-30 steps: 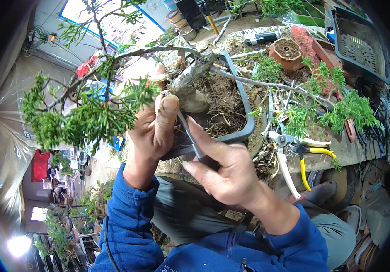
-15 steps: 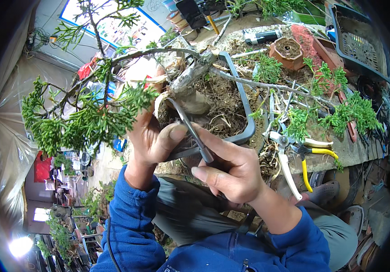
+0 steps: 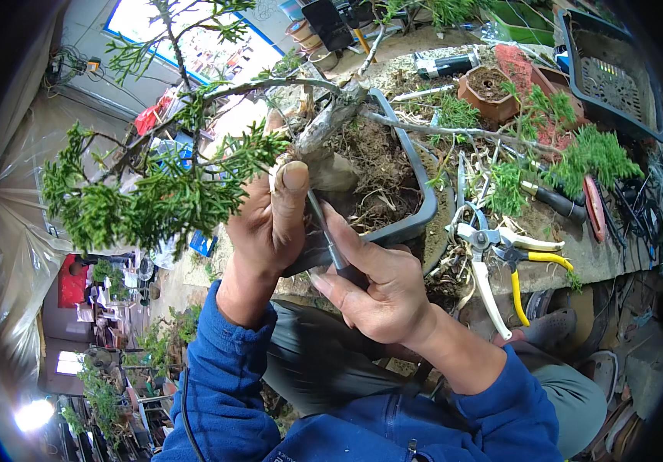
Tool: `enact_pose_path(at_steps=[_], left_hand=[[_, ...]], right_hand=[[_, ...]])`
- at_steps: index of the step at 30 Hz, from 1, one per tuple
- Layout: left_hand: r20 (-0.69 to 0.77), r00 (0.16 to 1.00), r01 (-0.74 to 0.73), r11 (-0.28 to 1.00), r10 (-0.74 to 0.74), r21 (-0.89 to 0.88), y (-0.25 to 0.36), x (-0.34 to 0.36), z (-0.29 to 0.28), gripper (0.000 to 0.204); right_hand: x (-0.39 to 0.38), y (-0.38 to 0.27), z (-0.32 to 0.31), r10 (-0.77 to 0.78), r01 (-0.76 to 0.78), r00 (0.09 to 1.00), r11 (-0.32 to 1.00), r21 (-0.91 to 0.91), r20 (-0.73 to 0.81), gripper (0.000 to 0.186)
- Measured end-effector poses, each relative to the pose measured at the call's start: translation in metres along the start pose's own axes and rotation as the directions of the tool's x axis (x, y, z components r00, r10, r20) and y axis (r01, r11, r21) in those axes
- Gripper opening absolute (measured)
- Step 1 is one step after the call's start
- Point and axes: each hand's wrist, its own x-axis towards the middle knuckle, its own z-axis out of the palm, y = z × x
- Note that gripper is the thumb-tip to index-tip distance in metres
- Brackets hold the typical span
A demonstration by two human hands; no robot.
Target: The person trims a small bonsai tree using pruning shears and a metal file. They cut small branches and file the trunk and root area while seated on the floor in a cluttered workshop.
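Note:
A small bonsai tree (image 3: 162,185) with green needle foliage grows tilted out of a dark grey plastic pot (image 3: 416,208) full of soil and roots. My left hand (image 3: 270,223) grips the pot's near rim by the trunk base, thumb pressed up against the pale trunk (image 3: 323,131). My right hand (image 3: 370,285) holds a thin dark metal tool (image 3: 327,239), its tip pointing up to the trunk base beside my left thumb.
White-handled shears (image 3: 485,262) and yellow-handled cutters (image 3: 532,262) lie on the bench right of the pot. Cut green sprigs (image 3: 593,154), a terracotta pot (image 3: 489,88), a dark tray (image 3: 616,69) and other tools lie beyond.
My right hand has drawn closer to the left and turned the tool more upright toward the trunk base. My left thumb has straightened up against the trunk.

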Motion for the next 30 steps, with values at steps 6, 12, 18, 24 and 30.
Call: enact_pose_path(at_steps=[6,12,18,24,30], left_hand=[[-0.074,0.987,-0.134,0.987,0.141,0.089,-0.002,0.005,0.003,0.058],[-0.048,0.990,-0.125,0.974,0.136,0.187,-0.004,0.003,-0.004,0.072],[-0.038,0.995,-0.101,0.991,0.098,-0.092,-0.028,-0.012,-0.009,0.092],[-0.057,0.996,0.047,0.946,-0.068,-0.322,-0.035,-0.021,-0.003,0.099],[-0.006,0.994,0.108,0.975,-0.111,-0.195,-0.031,-0.031,-0.005,0.044]], right_hand=[[0.002,0.004,-0.016,0.075,-0.089,0.987,0.991,0.098,0.139,0.077],[0.000,0.007,-0.027,0.126,-0.217,0.948,0.929,0.299,0.293,0.080],[-0.005,-0.002,-0.039,0.236,-0.339,0.905,0.903,0.265,0.353,0.071],[-0.006,-0.006,-0.018,0.169,-0.187,0.980,0.961,0.201,0.106,0.064],[-0.005,-0.014,-0.011,0.194,-0.216,0.973,0.957,0.195,0.127,0.063]])
